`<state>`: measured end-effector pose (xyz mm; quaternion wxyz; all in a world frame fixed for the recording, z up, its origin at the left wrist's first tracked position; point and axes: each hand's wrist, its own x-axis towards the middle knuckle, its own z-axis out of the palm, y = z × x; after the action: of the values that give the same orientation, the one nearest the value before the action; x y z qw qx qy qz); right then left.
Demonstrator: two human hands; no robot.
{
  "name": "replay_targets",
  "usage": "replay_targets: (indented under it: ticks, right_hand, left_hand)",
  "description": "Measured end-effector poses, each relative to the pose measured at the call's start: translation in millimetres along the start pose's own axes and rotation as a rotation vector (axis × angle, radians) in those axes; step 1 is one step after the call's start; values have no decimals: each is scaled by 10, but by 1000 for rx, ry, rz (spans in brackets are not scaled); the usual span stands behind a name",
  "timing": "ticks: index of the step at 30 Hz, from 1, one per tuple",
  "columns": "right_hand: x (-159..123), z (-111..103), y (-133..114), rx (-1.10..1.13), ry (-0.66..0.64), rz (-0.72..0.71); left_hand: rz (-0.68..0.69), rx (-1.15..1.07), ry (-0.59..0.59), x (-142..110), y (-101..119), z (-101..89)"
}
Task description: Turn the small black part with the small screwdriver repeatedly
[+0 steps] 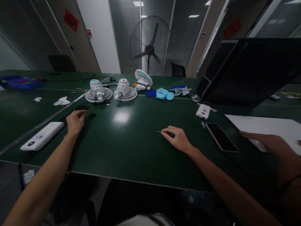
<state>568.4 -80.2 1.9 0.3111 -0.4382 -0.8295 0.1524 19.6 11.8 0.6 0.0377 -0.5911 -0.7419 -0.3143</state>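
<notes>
Screwdriver is sitting pinched in your right hand over the table, so you're wanting a light hold, while your left hand is hanging by that dark piece, can't tell if gripping.

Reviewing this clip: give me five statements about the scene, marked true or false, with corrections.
1. The right hand holds a thin tool. True.
2. The left hand is gripping the long white device. False: the device lies beside that hand.
3. Three small white fans are on the green table. True.
4. In the picture, the phone lies left of the right hand. False: it lies right of it.
5. Another person's hand is by the white sheet. True.
</notes>
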Motion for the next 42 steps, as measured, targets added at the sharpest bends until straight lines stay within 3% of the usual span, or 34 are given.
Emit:
replay_targets:
  ticks: [9,42]
  right_hand:
    - [-6,6,23,1,-23,6]
    - [-12,12,36,-17,-50,-2]
  left_hand:
    - [-248,-237,-3,-55,143,-64]
    - [-217,-253,-46,-52,59,-11]
